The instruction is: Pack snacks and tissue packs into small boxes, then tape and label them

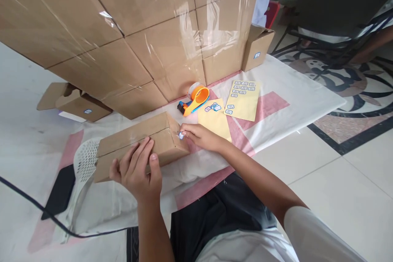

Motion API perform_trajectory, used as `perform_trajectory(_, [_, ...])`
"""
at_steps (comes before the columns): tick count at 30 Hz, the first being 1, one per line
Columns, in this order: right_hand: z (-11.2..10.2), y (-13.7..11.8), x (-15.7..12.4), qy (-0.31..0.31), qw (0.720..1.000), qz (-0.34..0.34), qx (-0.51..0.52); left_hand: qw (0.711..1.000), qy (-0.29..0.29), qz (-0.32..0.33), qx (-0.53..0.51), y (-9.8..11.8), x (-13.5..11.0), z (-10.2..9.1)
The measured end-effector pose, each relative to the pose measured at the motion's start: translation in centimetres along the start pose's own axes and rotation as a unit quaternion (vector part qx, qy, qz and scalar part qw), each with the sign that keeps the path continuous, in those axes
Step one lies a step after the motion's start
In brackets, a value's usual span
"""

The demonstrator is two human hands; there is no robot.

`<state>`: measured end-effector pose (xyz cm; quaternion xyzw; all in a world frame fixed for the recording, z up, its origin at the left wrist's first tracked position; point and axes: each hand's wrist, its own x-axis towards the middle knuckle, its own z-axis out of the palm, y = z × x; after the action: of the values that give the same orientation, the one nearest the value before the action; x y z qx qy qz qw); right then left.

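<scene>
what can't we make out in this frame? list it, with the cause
All head view:
- Sticker: partly covered by the right hand; print too small to read.
- Carton: part of its top hidden under the left hand; underside out of sight.
- Right-hand yellow sheet: label text too small.
- Box stack: upper end cut off by the top edge.

Dark chair [340, 6] above patterned inlay [340, 86], pale tiled floor [337, 196]
</scene>
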<state>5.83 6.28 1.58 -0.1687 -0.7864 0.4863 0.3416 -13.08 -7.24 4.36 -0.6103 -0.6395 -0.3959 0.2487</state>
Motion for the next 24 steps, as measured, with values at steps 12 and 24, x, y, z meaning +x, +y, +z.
perform_trajectory(12, [5.8,-0.9,-3.6,0.173,0.983,0.041,-0.045,1.0,0.01,-0.014,0.018,0.2,0.1,0.1])
perform_trajectory(24, [4.1,-1.5,-1.5,-0.016,0.995,0.066,-0.078,0.996,0.08,0.047,-0.003,-1.1,-1.7,-0.3])
